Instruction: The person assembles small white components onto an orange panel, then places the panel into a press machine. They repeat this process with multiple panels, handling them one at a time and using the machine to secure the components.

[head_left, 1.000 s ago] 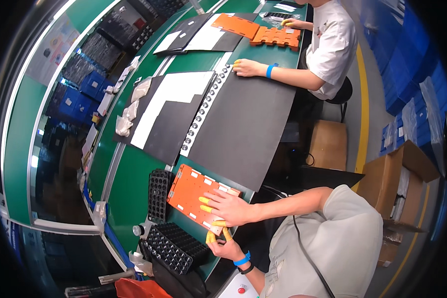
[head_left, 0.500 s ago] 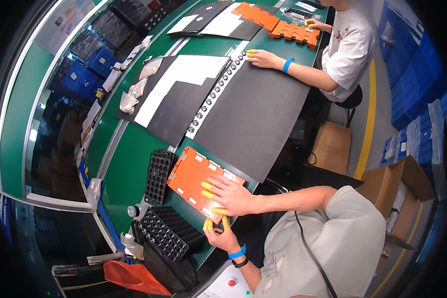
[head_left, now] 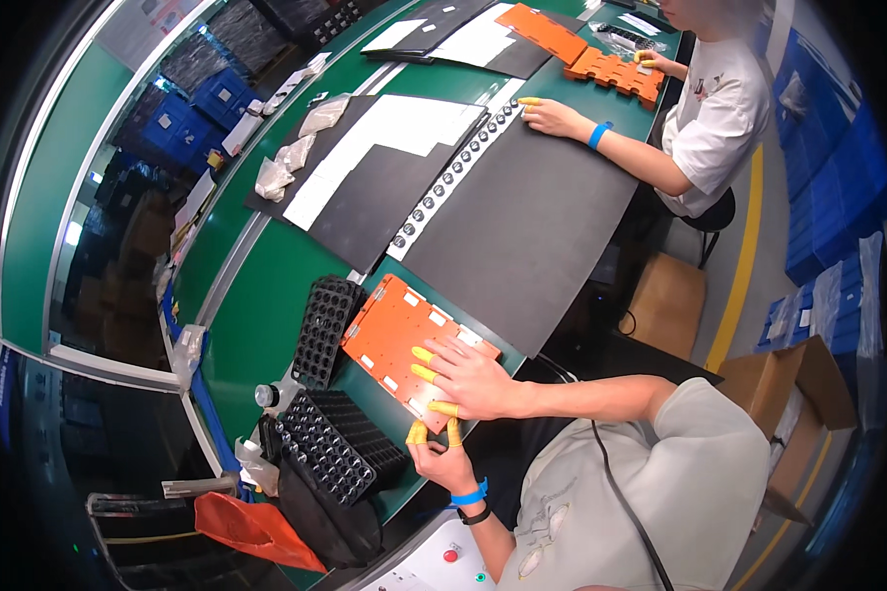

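A flat orange panel (head_left: 389,330) with small white pads along its edges lies at a slant on the green table in front of me. My right hand (head_left: 478,379) rests palm down on its near part, fingers stretched and spread, some in yellow finger covers. Below it, my left hand (head_left: 443,463), wearing a blue wristband and a black band, has its yellow-covered thumb and finger on the panel's near corner. The fingers appear closed around that edge. What lies beneath my right palm is hidden.
Black trays with rows of round pockets (head_left: 327,330) (head_left: 335,448) stand left of the panel. A dark mat (head_left: 522,217) and a white strip of black round parts (head_left: 453,177) lie beyond. At the far right a co-worker (head_left: 715,108) handles orange pieces. An open cardboard box (head_left: 788,394) stands behind me.
The whole view has shifted slightly, so the scene sits a little further right. Both my hands keep about the same place on the orange panel.
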Demonstrator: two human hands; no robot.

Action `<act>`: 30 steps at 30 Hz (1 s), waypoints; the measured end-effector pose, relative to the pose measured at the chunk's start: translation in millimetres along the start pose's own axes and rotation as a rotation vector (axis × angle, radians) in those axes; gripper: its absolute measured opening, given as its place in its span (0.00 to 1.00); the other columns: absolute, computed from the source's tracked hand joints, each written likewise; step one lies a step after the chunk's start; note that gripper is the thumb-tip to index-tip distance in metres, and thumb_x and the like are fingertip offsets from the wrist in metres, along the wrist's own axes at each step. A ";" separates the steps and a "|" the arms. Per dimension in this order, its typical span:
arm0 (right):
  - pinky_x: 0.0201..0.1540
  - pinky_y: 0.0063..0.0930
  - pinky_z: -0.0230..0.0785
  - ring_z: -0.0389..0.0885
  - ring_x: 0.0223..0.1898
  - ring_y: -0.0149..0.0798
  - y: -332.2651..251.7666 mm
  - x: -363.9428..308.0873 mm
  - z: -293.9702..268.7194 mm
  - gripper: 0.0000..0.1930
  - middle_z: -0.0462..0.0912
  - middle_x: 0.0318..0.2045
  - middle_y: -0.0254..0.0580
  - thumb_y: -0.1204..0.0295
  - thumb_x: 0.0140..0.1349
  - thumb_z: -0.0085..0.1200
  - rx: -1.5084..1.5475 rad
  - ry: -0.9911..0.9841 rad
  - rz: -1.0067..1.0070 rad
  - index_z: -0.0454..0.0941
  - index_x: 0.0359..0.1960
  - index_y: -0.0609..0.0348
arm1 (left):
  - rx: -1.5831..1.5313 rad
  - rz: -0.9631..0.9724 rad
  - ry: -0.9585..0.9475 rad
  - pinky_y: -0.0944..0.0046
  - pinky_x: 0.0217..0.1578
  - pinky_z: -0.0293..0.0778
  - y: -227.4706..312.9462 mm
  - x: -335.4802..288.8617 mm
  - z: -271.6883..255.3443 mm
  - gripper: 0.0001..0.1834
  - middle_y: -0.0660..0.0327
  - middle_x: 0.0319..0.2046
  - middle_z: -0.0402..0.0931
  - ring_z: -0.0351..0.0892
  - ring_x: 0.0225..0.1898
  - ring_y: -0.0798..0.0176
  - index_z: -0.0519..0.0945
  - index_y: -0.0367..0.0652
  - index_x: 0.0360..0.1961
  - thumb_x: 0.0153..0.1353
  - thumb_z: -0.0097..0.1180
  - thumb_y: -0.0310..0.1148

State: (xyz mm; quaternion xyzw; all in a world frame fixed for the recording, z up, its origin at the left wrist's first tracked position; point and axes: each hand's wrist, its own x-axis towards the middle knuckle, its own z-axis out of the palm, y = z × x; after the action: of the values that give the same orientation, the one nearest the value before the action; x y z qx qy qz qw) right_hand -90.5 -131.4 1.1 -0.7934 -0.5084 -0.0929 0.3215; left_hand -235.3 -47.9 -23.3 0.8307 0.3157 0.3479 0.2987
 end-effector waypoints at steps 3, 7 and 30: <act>0.73 0.50 0.50 0.61 0.71 0.51 0.2 1.2 -2.0 0.32 0.71 0.64 0.49 0.53 0.60 0.58 0.006 -0.006 -0.002 0.75 0.61 0.61 | -0.005 0.001 0.006 0.65 0.21 0.61 -0.9 0.4 -0.4 0.26 0.57 0.39 0.79 0.63 0.19 0.65 0.82 0.33 0.44 0.49 0.77 0.38; 0.73 0.50 0.51 0.62 0.71 0.51 -1.0 1.8 -2.8 0.32 0.71 0.65 0.47 0.52 0.60 0.58 -0.015 0.004 0.004 0.76 0.61 0.58 | 0.022 0.036 0.014 0.65 0.21 0.62 -10.7 -0.3 1.2 0.25 0.57 0.40 0.80 0.65 0.20 0.64 0.82 0.34 0.45 0.48 0.77 0.36; 0.73 0.50 0.52 0.63 0.71 0.51 2.7 -2.0 3.1 0.32 0.75 0.62 0.49 0.56 0.57 0.60 0.038 0.055 0.007 0.76 0.61 0.60 | 0.042 0.015 0.033 0.64 0.20 0.59 -5.6 -2.8 4.4 0.27 0.58 0.35 0.78 0.61 0.18 0.65 0.82 0.32 0.45 0.50 0.76 0.42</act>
State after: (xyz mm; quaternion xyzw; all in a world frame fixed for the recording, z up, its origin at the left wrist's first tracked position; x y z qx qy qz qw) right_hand -89.7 -131.8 -3.4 -0.7862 -0.4981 -0.1037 0.3508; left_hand -235.3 -47.7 -31.0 0.8333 0.3213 0.3571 0.2735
